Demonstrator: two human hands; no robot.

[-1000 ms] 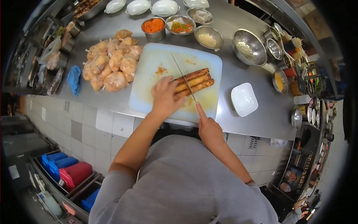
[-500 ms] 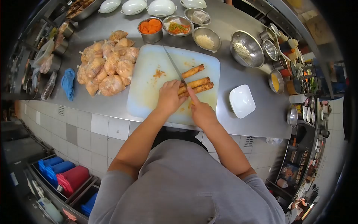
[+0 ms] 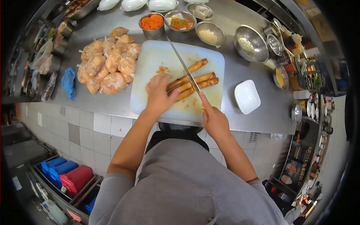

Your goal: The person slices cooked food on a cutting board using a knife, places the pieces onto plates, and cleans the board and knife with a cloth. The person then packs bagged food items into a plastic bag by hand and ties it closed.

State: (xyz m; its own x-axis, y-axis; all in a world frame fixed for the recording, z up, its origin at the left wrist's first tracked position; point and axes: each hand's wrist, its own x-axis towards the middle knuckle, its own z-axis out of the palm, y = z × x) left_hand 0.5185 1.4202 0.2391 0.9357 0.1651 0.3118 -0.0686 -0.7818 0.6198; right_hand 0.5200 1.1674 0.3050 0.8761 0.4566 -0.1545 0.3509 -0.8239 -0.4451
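Observation:
My right hand (image 3: 216,122) is closed round the handle of a long kitchen knife (image 3: 182,64), whose blade points away toward the far left corner of the white cutting board (image 3: 144,62). The blade lies across several long, browned fried rolls (image 3: 205,78) side by side on the board. Slightly blurred, my left hand (image 3: 159,93) is at the rolls' left ends, fingers and thumb apart, with nothing gripped. Brown crumbs (image 3: 162,69) lie on the board beyond it.
Knotted bags of food (image 3: 108,62) are piled left of the board, beside a blue cloth (image 3: 68,83). A white square bowl (image 3: 247,96) stands to the right. Beyond the board are a metal pot of carrot slices (image 3: 152,22) and several metal bowls, including a large colander (image 3: 258,45).
My left hand has opened and moved left off the middle of the rolls, uncovering their left parts. My right hand and the knife have shifted to the right and slightly nearer me.

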